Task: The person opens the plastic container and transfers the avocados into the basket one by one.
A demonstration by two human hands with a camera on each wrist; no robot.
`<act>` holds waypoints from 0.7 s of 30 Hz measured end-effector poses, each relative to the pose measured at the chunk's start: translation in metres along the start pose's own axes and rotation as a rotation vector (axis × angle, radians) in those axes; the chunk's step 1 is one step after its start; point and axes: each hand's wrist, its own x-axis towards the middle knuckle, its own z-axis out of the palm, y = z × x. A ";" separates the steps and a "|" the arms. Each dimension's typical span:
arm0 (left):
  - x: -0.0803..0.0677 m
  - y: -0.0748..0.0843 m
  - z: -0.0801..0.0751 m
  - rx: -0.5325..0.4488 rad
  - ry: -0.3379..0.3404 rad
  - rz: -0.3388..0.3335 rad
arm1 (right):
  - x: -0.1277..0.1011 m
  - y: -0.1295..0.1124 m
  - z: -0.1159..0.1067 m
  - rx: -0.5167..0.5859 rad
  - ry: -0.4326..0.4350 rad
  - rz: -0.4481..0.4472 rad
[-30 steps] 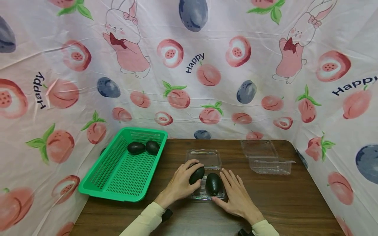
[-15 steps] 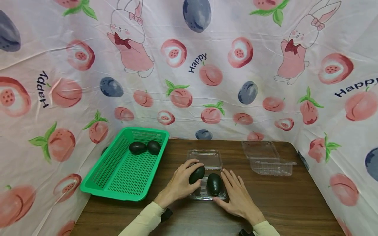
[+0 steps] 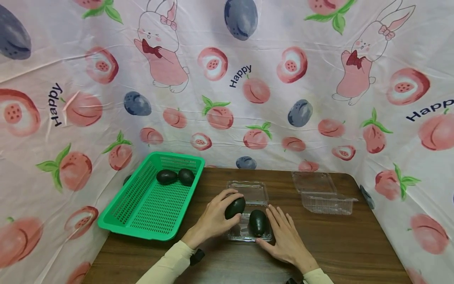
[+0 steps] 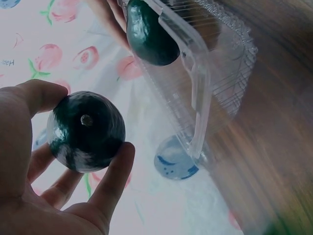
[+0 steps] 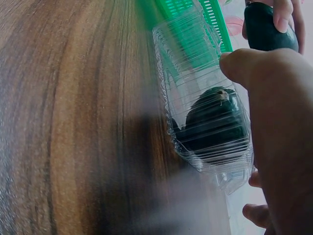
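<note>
Left hand: the left hand point(image 3: 213, 221) curls thumb and fingers round a dark avocado point(image 3: 235, 207), stem end facing the wrist camera point(image 4: 86, 131); the grip wraps the fruit's sides, which leaves its underside free to meet the tray.

Held avocado, position: it hangs just over the left half of the clear clamshell box point(image 3: 249, 232), beside the fruit already inside and not yet resting on the plastic, as far as the head view shows.

Right hand: the right hand point(image 3: 283, 236) lies flat with fingers straight against the box's right wall, gripping nothing; judged by its place, it braces the light plastic so it does not slide.

Avocado in box: a second avocado point(image 3: 258, 223) sits in the right half of the tray point(image 5: 215, 125), its stem nub up, seen through the ribbed wall.

Box lid: the hinged lid point(image 3: 248, 191) lies folded back flat on the far side, which keeps the tray mouth open.

Green basket: the perforated basket point(image 3: 142, 213) stands to the left on the wooden table point(image 3: 354, 244), with two more avocados point(image 3: 175, 176) touching each other at its far end, within the left hand's reach.

Spare clamshell: another empty clear box point(image 3: 324, 193) sits open at the far right, well apart from the hands.
</note>
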 end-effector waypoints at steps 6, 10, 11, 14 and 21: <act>0.004 0.000 -0.007 -0.011 0.000 0.003 | 0.001 0.001 -0.001 -0.004 0.012 -0.014; 0.006 0.000 -0.012 -0.013 0.011 0.005 | 0.001 0.001 -0.001 -0.005 0.014 -0.015; 0.006 -0.001 -0.014 -0.013 0.017 0.006 | 0.001 0.001 0.000 -0.005 0.015 -0.015; 0.007 -0.002 -0.018 -0.009 0.030 0.007 | 0.001 0.001 0.000 -0.005 0.018 -0.016; 0.009 -0.007 -0.030 -0.002 0.064 0.021 | 0.000 0.000 -0.001 0.000 0.025 -0.015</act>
